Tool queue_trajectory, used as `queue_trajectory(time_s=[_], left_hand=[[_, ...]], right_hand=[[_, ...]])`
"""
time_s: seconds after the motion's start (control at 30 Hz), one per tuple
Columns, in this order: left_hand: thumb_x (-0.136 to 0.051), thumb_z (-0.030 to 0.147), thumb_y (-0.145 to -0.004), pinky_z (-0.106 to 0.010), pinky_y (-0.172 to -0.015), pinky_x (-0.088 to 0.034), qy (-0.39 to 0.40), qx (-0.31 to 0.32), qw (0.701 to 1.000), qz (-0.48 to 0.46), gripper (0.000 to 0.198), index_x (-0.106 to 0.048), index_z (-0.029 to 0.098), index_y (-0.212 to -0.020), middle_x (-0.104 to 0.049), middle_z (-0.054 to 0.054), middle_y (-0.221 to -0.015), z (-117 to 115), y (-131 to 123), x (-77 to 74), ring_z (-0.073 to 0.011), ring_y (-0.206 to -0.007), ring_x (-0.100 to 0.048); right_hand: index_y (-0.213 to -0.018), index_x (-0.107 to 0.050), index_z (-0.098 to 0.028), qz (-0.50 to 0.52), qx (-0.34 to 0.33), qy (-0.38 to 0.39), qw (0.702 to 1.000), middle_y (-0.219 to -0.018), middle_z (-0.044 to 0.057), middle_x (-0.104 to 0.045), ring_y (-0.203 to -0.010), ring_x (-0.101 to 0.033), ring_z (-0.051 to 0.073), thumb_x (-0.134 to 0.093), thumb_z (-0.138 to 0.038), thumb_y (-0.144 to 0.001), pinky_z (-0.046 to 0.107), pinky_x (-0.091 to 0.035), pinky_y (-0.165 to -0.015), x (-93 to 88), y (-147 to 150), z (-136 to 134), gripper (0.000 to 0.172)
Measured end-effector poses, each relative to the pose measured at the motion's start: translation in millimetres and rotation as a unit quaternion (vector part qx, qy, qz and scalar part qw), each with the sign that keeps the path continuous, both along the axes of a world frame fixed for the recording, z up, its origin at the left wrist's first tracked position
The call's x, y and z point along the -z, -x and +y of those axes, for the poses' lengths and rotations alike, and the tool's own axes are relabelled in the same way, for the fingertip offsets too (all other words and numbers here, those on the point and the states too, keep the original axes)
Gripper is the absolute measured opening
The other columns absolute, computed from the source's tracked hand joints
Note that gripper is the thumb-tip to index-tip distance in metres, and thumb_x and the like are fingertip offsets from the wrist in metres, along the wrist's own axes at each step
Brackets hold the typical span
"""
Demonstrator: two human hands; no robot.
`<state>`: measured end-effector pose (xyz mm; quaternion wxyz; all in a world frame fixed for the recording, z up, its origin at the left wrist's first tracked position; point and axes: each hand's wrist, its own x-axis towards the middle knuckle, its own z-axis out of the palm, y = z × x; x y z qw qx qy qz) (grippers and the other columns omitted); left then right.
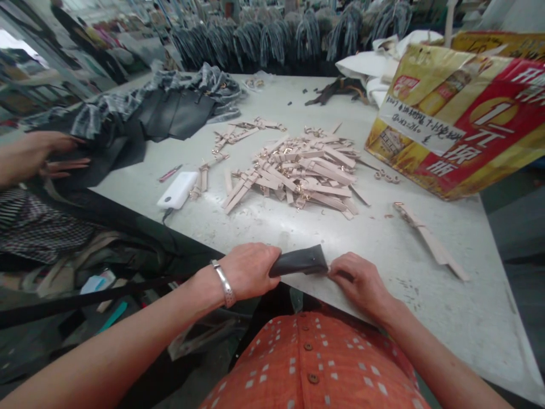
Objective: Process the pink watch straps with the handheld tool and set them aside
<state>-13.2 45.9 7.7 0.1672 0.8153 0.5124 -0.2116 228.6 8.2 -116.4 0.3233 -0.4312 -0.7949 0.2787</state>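
Observation:
My left hand (253, 270), with a silver bracelet at its wrist, is closed around a folded black leather-like piece (302, 260) at the table's front edge. The piece points right, and a small dot shows near its end. At that end my right hand (355, 281) pinches with thumb and fingers. Something small and dark shows between those fingers; I cannot make out whether it belongs to the black piece. Beyond my hands lies a pile of beige straps (298, 173) with gold-coloured metal fittings. One separate beige strap (432, 236) lies to the right of my right hand.
Another person's hand (59, 153) reaches to stacked black pieces (170, 113) at the left. A white power bank (177, 190) with a cable lies near the front edge. A yellow and red carton (460, 119) stands at the right. Wrapped grey bundles (272, 42) hang behind the table (272, 227).

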Motion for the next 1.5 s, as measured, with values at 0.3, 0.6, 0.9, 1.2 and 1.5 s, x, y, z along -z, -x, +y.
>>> queue_trajectory(time_s=[0.3, 0.6, 0.9, 1.2, 1.5], left_hand=[[-0.05, 0.045, -0.073, -0.026, -0.063, -0.042, -0.031, -0.083, 0.993, -0.084, 0.034, -0.061, 0.017, -0.088, -0.066, -0.006, -0.078, 7, 5, 25.1, -0.0192, -0.073, -0.062], [-0.049, 0.046, -0.073, -0.027, -0.07, -0.045, -0.044, -0.159, 0.974, -0.155, 0.035, -0.062, 0.021, -0.093, -0.069, -0.003, -0.081, -21, 42, 40.8, -0.0205, -0.079, -0.064], [-0.047, 0.053, -0.073, -0.032, -0.082, -0.045, -0.065, -0.236, 0.957, -0.157, 0.049, -0.058, 0.019, -0.107, -0.07, -0.008, -0.096, -34, 65, 76.9, -0.0256, -0.095, -0.062], [-0.045, 0.047, -0.076, -0.035, -0.085, -0.043, -0.105, -0.26, 0.949, -0.142, 0.052, -0.053, 0.015, -0.116, -0.067, -0.012, -0.101, -46, 52, 85.0, -0.0264, -0.1, -0.059], [-0.048, 0.041, -0.075, -0.031, -0.086, -0.042, -0.118, -0.281, 0.935, -0.179, 0.047, -0.054, 0.017, -0.115, -0.066, -0.011, -0.106, -55, 41, 80.1, -0.0246, -0.103, -0.058]], right_hand=[[-0.077, -0.058, -0.019, -0.007, 0.017, 0.008, 1.0, -0.077, 0.003, -0.06, -0.076, -0.054, 0.015, -0.054, -0.015, -0.079, 0.028, -0.042, -0.07, 0.1, 0, -1, 0.007], [-0.1, -0.057, -0.022, -0.149, 0.062, 0.007, 0.987, -0.092, 0.005, -0.056, -0.09, -0.048, 0.02, -0.062, -0.023, -0.077, 0.033, -0.039, -0.078, -15.1, 23, 1, 0.024], [-0.1, -0.055, -0.02, -0.099, 0.3, -0.079, 0.946, -0.094, 0.006, -0.055, -0.085, -0.053, 0.018, -0.054, -0.029, -0.081, 0.03, -0.042, -0.075, -26.4, -60, 39, 0.021], [-0.118, -0.051, -0.018, -0.357, 0.448, 0.008, 0.82, -0.103, 0.012, -0.057, -0.095, -0.052, 0.027, -0.043, -0.035, -0.085, 0.036, -0.041, -0.073, 12.9, -142, 55, 0.038], [-0.128, -0.044, -0.022, -0.374, 0.454, -0.067, 0.806, -0.099, 0.012, -0.058, -0.089, -0.054, 0.028, -0.037, -0.02, -0.084, 0.039, -0.043, -0.072, 43.7, -135, 54, 0.044]])
